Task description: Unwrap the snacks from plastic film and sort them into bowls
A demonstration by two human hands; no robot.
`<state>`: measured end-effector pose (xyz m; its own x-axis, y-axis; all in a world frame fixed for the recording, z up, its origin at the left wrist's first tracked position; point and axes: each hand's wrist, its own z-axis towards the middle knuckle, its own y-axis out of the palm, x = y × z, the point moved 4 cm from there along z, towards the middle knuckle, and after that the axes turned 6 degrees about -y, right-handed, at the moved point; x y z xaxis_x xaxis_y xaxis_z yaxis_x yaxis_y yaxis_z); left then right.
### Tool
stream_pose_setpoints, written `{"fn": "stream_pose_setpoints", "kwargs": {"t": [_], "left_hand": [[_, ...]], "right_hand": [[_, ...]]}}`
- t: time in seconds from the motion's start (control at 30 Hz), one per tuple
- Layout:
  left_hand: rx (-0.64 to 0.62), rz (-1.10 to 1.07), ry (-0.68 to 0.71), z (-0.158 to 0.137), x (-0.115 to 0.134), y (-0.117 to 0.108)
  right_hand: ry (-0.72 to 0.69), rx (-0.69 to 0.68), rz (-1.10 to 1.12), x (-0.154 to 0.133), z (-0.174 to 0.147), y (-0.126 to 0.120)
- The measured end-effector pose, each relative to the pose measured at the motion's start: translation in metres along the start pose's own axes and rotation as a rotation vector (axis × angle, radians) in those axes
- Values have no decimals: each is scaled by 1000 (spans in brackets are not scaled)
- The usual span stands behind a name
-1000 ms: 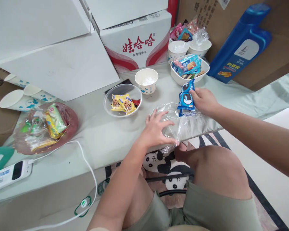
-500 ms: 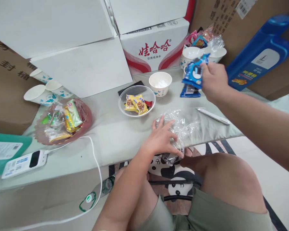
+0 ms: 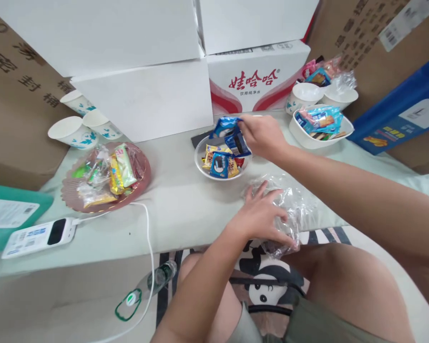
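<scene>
Over the clear plastic bowl (image 3: 197,162), my right hand (image 3: 262,136) pinches blue snack packets (image 3: 226,126) at one edge; how many is hard to tell. Below them, a blue packet (image 3: 219,166) lies on yellow snack packets (image 3: 210,153) in the bowl, with a bit of red wrapping beside them. My left hand (image 3: 262,214), fingers spread, rests on a crumpled clear plastic bag (image 3: 303,202) at the table's front edge. Part of the bag hangs over that edge. Behind my right hand, the white paper bowl is almost fully hidden.
At the right stand a white tub (image 3: 300,135) of light-blue packets, paper bowls (image 3: 305,95) and a large blue bottle (image 3: 396,114). Left are a pink plate (image 3: 69,190) of snacks, paper cups (image 3: 73,133) and a power bank (image 3: 39,238) with a white cable. White boxes (image 3: 143,100) stand behind.
My right hand has swung left from near the paper bowls to above the clear bowl with the blue packets. A blue packet now lies in that bowl. My left hand stays on the bag.
</scene>
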<state>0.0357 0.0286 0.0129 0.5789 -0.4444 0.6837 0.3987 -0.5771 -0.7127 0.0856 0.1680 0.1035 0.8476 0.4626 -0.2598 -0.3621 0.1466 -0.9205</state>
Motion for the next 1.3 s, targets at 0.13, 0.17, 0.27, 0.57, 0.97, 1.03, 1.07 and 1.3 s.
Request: {"fn": "stream_pose_setpoints", "kwargs": {"t": [0.13, 0.17, 0.27, 0.57, 0.97, 1.03, 1.07, 1.3], "left_hand": [[-24, -18, -8, 1, -4, -2], [-23, -20, -11, 1, -5, -2], [-10, -24, -14, 1, -4, -2], [12, -68, -36, -6, -7, -5], [26, -65, -71, -9, -13, -14], [36, -66, -65, -11, -14, -17], [38, -65, -57, -12, -15, -18], [18, -13, -127, -13, -27, -22]], "right_hand": [[164, -26, 456, 8, -3, 3], [209, -53, 585, 6, -2, 8], [248, -109, 767, -2, 6, 18], [-15, -97, -160, 15, 5, -1], [77, -132, 95, 34, -117, -29], [52, -133, 178, 56, -169, -27], [44, -138, 207, 66, -193, -23], [-69, -210, 193, 87, -252, 8]]}}
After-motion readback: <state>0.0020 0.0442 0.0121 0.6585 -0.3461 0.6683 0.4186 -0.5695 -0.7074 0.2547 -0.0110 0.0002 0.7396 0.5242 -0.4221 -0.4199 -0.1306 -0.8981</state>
